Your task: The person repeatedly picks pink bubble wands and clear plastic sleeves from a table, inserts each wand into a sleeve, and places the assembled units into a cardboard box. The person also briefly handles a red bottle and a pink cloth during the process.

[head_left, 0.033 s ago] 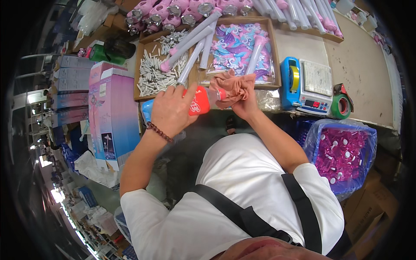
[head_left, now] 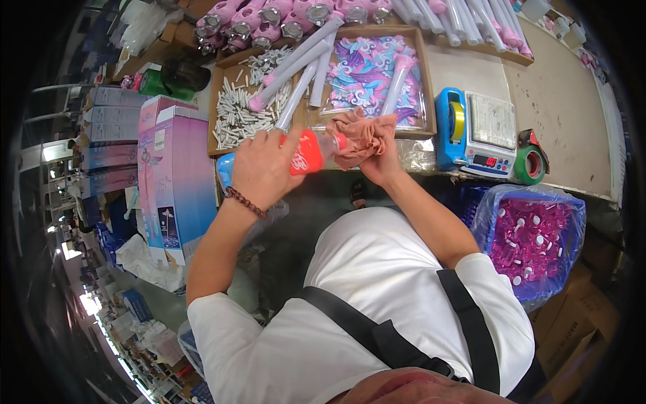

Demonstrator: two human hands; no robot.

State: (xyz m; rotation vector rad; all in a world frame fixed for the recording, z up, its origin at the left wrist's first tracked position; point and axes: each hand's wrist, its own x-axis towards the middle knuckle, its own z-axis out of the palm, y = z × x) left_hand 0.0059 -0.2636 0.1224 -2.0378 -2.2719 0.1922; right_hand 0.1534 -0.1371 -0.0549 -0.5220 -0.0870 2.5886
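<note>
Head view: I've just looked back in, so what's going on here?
The person's left hand holds a red-labelled bottle sideways, its neck pointing right, up against or very near a crumpled cloth. The right hand grips that cloth. Both are held at the near edge of the bench, where a scale stands to the right.

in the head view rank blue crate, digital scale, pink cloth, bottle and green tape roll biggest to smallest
1. Blue crate
2. Digital scale
3. Pink cloth
4. Green tape roll
Unranked: bottle; the left hand covers part of it, so its full size is unsure.
</note>
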